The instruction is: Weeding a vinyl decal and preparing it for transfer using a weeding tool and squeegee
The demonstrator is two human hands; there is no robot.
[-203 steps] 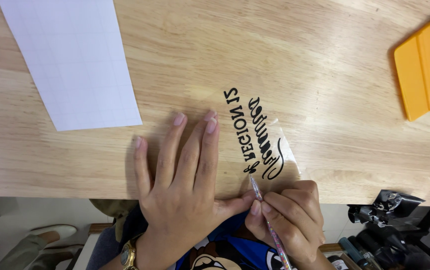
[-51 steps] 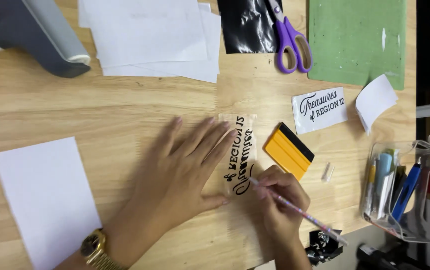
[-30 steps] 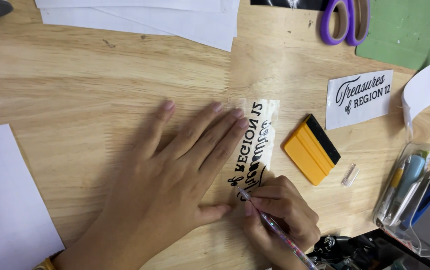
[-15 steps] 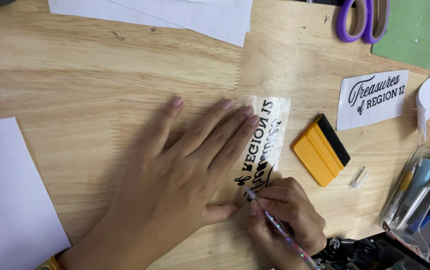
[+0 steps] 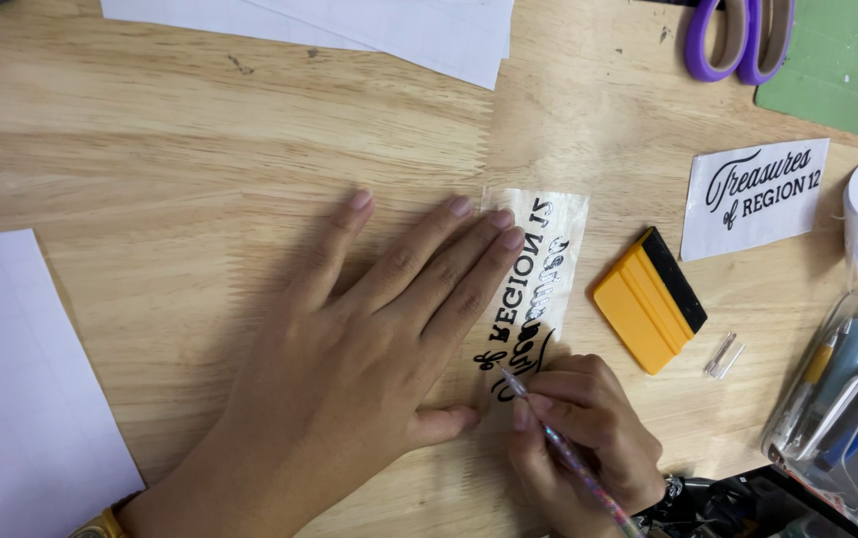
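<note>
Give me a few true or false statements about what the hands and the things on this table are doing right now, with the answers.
1. The left hand lies flat on the lettered strip. True.
2. The right hand holds scissors. False: it holds a thin pen-like tool, tip at the strip's near end.
3. The yellow scraper lies right of the strip, untouched. True.
4. The purple scissors lie on the strip. False: they lie at the far edge, by the green mat.
5. The white printed label lies under the left hand. False: it lies apart, beyond the scraper.
</note>
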